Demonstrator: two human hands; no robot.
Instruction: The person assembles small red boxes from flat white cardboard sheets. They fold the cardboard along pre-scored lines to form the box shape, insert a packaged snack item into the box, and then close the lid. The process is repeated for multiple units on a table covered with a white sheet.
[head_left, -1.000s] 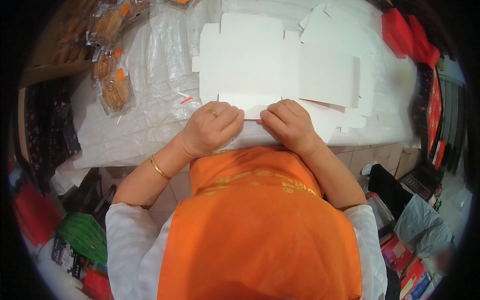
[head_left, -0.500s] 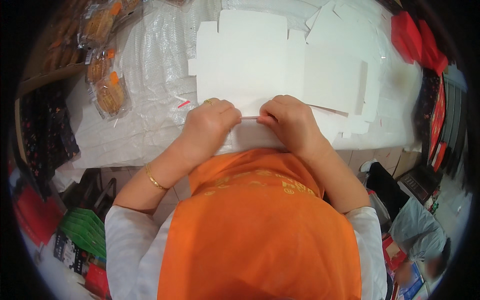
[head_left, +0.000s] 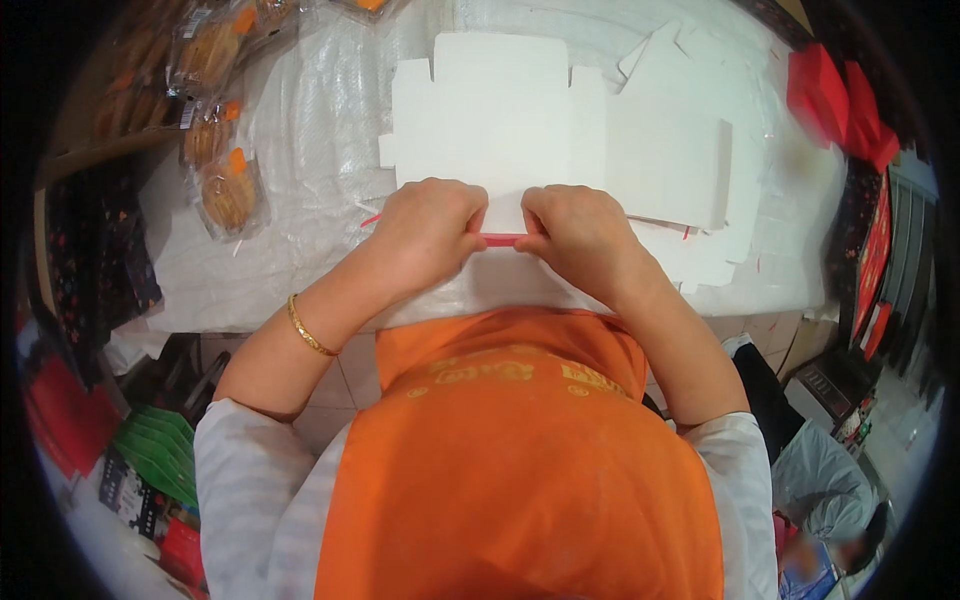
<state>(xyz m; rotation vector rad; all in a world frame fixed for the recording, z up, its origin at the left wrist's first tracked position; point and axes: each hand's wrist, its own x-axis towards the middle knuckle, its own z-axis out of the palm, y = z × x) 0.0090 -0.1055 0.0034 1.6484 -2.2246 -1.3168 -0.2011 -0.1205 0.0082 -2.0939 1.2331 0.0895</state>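
A flat white cardboard box blank with cut tabs lies on the table in front of me. My left hand and my right hand grip its near edge a short way apart, both with curled fingers and thumbs pressed in. Between them the edge is turned up, and a narrow red strip of the blank's outer side shows. My fingertips are partly hidden behind the knuckles. Just right of this blank, more white box blanks lie overlapping, one with a raised side flap.
Wrapped round baked goods lie at the left in clear bags with orange labels. Whitish plastic sheeting covers the table. Folded red pieces stand at the far right. A person in grey is low at the right.
Between my hands the near edge has turned so that its red side now shows as a wider strip. Both hands still grip it. The whole view has shifted slightly.
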